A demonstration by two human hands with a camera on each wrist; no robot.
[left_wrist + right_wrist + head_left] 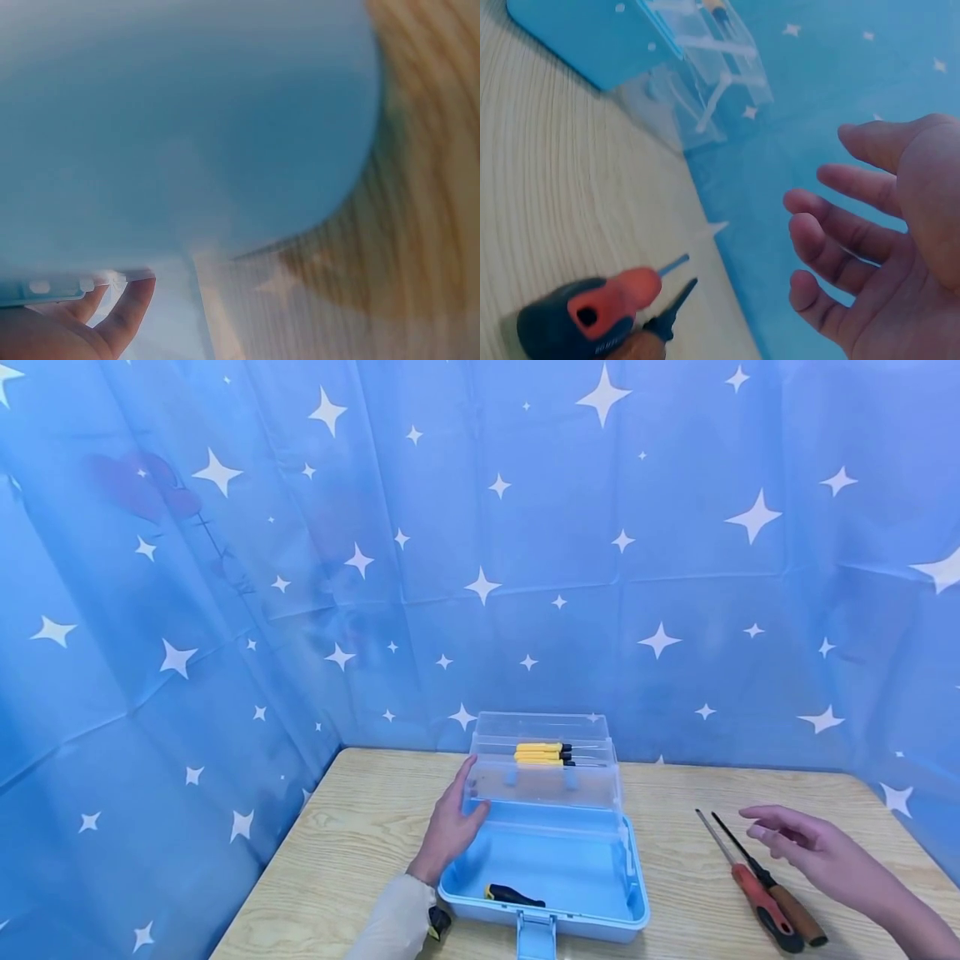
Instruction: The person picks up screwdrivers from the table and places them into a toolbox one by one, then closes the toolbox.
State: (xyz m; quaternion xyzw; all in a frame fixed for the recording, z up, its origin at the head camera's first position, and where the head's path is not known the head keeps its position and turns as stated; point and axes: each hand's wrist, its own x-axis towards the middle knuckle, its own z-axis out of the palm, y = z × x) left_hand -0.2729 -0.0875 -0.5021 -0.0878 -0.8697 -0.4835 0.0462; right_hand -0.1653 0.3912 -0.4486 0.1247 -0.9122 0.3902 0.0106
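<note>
A light blue toolbox (639, 893) stands with its lid up and clear trays (540, 783) raised at the back. My left hand (450, 827) is at the left edge of these trays, thumb and forefinger spread, fingertips right at the edge. Several small screwdrivers (538, 753) with yellow handles lie in an upper tray. In the bottom compartment is a screwdriver (516, 895) with a black and yellow handle. Over the table on the right, my right hand (813, 852) hovers with loosely bent fingers and holds nothing. Below it lie a red-and-black screwdriver (761, 897) and a brown-handled screwdriver (795, 912), side by side.
The toolbox's front latch (536, 935) hangs down. A small black and yellow object (438, 923) is partly hidden beside my left sleeve (393, 914). Behind the wooden table (322, 835) hangs a blue curtain (555, 543) with white stars.
</note>
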